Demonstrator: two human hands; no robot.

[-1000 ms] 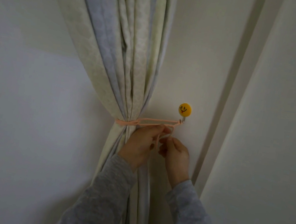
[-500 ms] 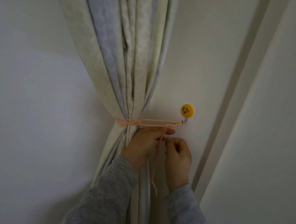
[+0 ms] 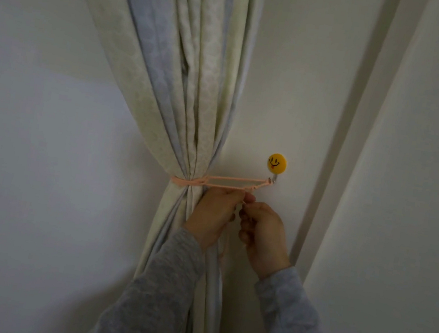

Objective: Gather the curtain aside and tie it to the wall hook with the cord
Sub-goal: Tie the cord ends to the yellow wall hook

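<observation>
- cord (image 3: 227, 181), peach, cinches the gathered curtain (image 3: 195, 91) at mid-frame and runs right to the smiley-face wall hook (image 3: 276, 165), so the drape stays pulled aside.
- left hand (image 3: 215, 215) and right hand (image 3: 263, 230) meet just below the span, each pinching a cord end, likely to tighten the knot.
- plain pale wall (image 3: 29, 152); a door frame (image 3: 339, 155) stands at right; dim light.

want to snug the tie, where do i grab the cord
Pinch the cord on its taut span between the curtain and the hook, coming from below. That stretch stands clear of the fabric, and both hands are already just beneath it.
</observation>
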